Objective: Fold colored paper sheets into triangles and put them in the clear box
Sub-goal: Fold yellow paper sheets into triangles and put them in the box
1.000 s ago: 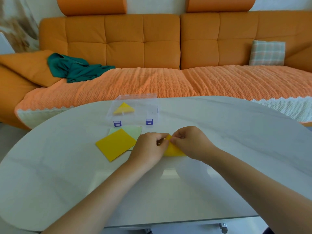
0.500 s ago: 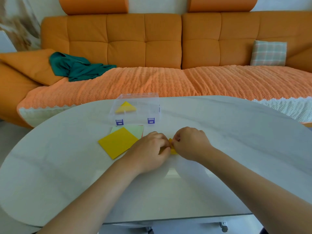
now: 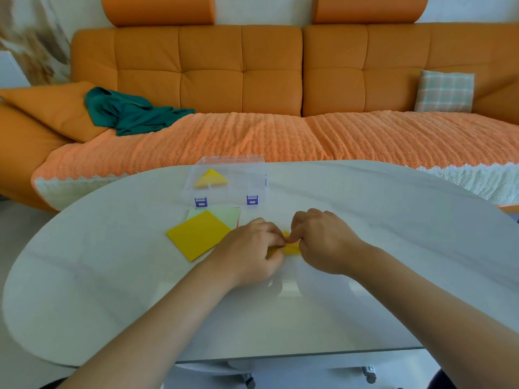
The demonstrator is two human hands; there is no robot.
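tabletop (image 3: 393, 234): left hand (image 3: 252, 248), right hand (image 3: 323, 242), paper (image 3: 290, 249)

An orange sofa (image 3: 241, 77) is seen far beyond the fingers (image 3: 303, 226). A green cloth (image 3: 132, 113) is draped on it, beyond and left of them; a plaid cushion (image 3: 445, 91) is propped beyond and right. A white table (image 3: 393, 248) is spread beneath them.

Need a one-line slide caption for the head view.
Left hand and right hand pinch a yellow sheet mid-fold on the table; flat sheets lie beside, one yellow triangle in the clear box.
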